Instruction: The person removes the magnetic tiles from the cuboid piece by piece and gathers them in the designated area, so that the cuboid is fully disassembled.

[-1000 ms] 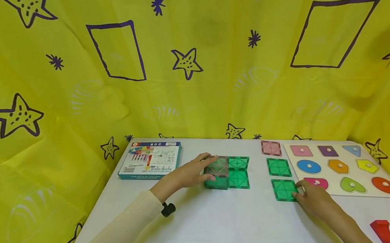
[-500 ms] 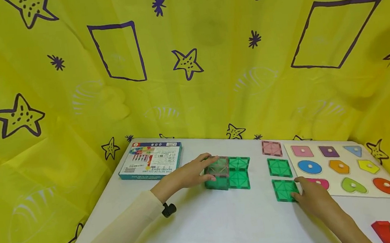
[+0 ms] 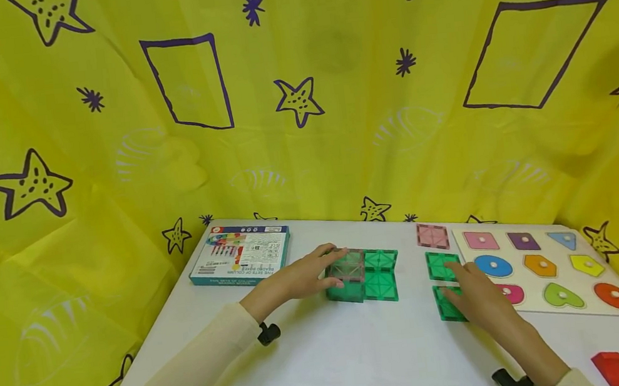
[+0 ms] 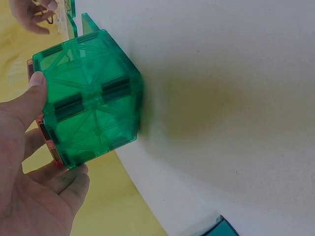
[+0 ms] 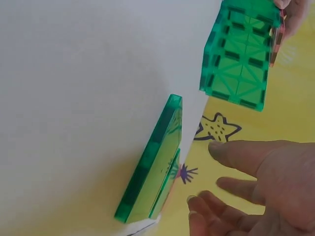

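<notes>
My left hand point(image 3: 304, 275) grips a box shape of translucent magnetic tiles point(image 4: 96, 98), its thumb and fingers on opposite sides. A pink tile point(image 3: 348, 269) tops that box and green tiles form its sides. More green tiles point(image 3: 380, 285) extend from it to the right. My right hand point(image 3: 485, 297) hovers over two loose green tiles, a far one point(image 3: 437, 262) and a near one point(image 3: 447, 309). In the right wrist view the right hand point(image 5: 280, 182) has its thumb and fingers spread apart, with a gap between them and the green tile point(image 5: 150, 162).
A loose pink tile point(image 3: 432, 237) lies behind the green ones. To the right is a shape puzzle board point(image 3: 569, 238) with knobbed pieces. A boxed set point(image 3: 239, 254) lies at the back left. A red arched block point(image 3: 611, 367) is at the front right; a yellow curtain point(image 3: 305, 155) hangs behind.
My right hand has left the right edge of the near green tile and moved forward and left over the two loose tiles. The left hand keeps its grip on the box shape.
</notes>
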Action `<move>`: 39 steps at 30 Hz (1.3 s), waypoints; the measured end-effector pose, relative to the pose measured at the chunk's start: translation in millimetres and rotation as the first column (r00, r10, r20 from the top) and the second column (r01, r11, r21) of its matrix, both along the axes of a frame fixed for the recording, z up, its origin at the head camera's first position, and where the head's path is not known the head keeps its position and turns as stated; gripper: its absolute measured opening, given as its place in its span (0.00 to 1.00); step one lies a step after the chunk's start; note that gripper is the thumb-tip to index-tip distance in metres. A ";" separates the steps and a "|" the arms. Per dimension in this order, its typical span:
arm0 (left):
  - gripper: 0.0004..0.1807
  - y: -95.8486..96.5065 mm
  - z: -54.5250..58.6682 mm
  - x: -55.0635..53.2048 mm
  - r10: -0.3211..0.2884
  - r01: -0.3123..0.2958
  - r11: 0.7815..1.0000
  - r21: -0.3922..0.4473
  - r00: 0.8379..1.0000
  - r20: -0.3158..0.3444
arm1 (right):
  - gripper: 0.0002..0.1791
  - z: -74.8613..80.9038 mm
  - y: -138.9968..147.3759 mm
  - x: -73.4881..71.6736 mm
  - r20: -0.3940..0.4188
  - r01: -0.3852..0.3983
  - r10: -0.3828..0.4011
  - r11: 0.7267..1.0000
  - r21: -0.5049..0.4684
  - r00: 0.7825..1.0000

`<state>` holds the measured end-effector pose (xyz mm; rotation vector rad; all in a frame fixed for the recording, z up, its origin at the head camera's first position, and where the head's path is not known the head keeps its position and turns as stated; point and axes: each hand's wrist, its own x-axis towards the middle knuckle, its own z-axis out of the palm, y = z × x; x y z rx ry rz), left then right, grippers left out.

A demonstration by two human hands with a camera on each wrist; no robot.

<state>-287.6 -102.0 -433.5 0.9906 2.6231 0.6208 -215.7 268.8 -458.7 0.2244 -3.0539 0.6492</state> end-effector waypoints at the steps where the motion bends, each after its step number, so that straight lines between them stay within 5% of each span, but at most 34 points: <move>1: 0.43 0.0 -0.4 -0.2 0.002 -0.002 1.000 -0.004 1.000 -0.003 | 0.34 0.3 -3.3 -1.9 -0.024 -0.009 0.009 1.000 0.007 1.000; 11: 0.43 -1.0 -1.4 -0.8 -0.008 0.008 1.000 0.004 1.000 -0.004 | 0.32 11.8 -37.5 -24.4 -0.091 -0.106 0.102 0.994 -0.038 0.991; 19: 0.43 -0.5 -0.8 -1.7 -0.014 0.014 1.000 0.008 1.000 -0.008 | 0.32 18.5 -60.0 -37.4 -0.224 -0.248 0.236 0.968 -0.030 0.946; 31: 0.42 0.8 1.3 -1.8 -0.004 0.004 1.000 -0.005 1.000 -0.002 | 0.24 13.0 -73.1 -52.5 -0.332 -0.348 0.349 0.935 0.067 0.876; 39: 0.42 0.6 -0.7 -2.5 -0.007 0.007 1.000 -0.010 1.000 -0.003 | 0.23 8.5 -72.3 -61.3 -0.321 -0.419 0.421 0.904 0.078 0.848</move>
